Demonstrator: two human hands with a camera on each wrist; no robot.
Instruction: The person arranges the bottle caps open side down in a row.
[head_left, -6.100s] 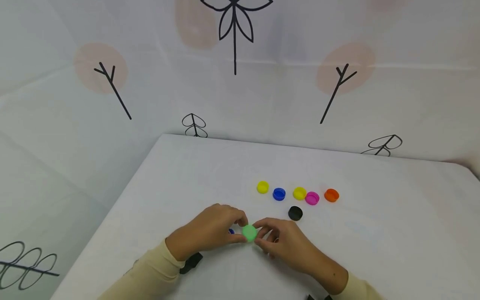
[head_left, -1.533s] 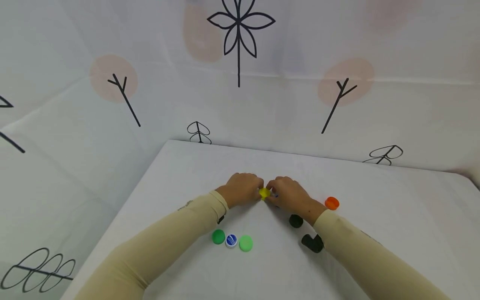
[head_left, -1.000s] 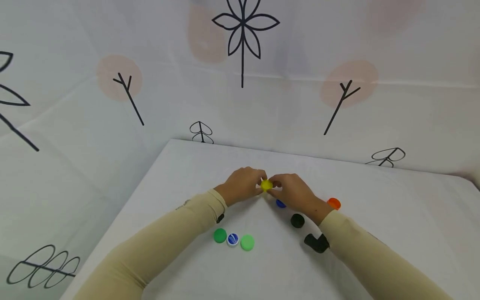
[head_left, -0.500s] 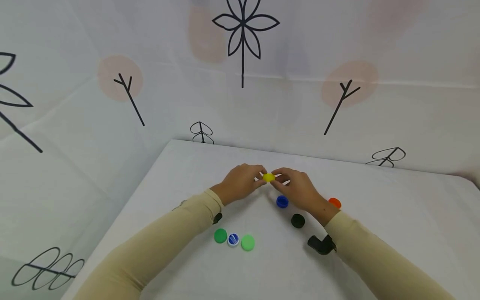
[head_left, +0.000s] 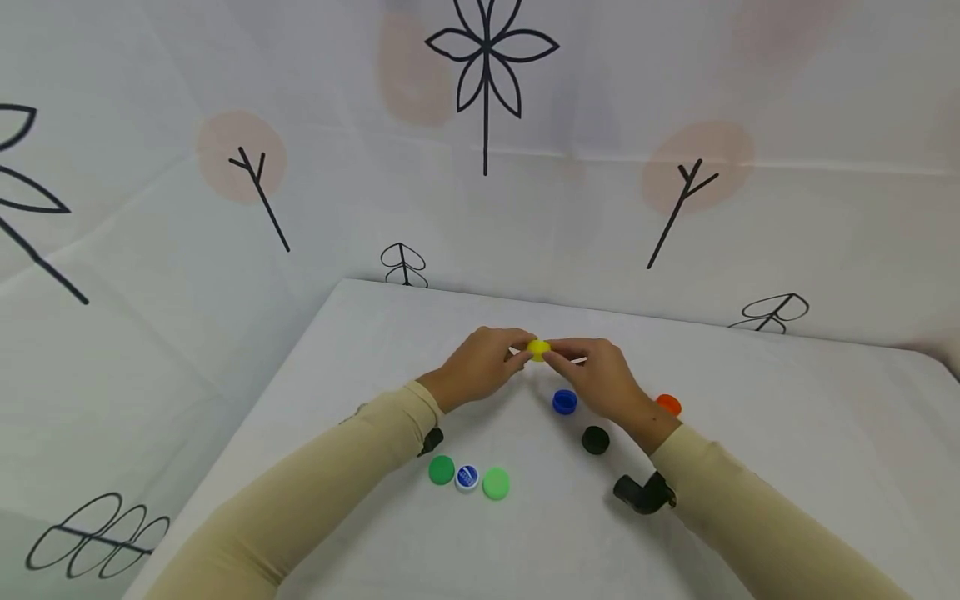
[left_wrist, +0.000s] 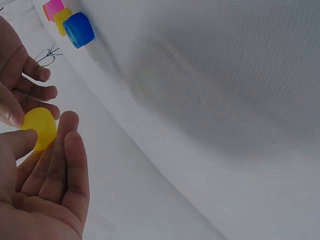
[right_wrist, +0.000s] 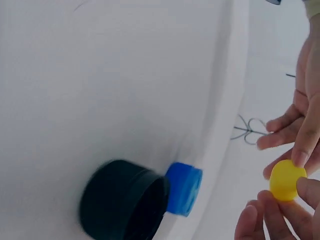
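A yellow bottle cap (head_left: 538, 350) is held up above the white table between both hands. My left hand (head_left: 477, 364) pinches it from the left between thumb and fingers, and my right hand (head_left: 602, 377) pinches its right side. In the left wrist view the cap (left_wrist: 41, 127) shows a smooth yellow face. Below the hands lies a blue cap (head_left: 565, 402), with a black cap (head_left: 596, 440) nearer to me. Dark green (head_left: 442, 470), white-and-blue (head_left: 467, 477) and light green (head_left: 496, 483) caps form a short row in front.
An orange cap (head_left: 669, 405) shows partly behind the right wrist. Another yellow cap (left_wrist: 62, 21) and a pink cap (left_wrist: 53, 8) appear in the left wrist view, hidden from the head view. A cloth wall (head_left: 570, 225) with plant drawings stands behind the table.
Six seconds ago both hands held the light green cap, which now lies in the front row. Since then they have taken the yellow cap, raised it off the table and turned it.
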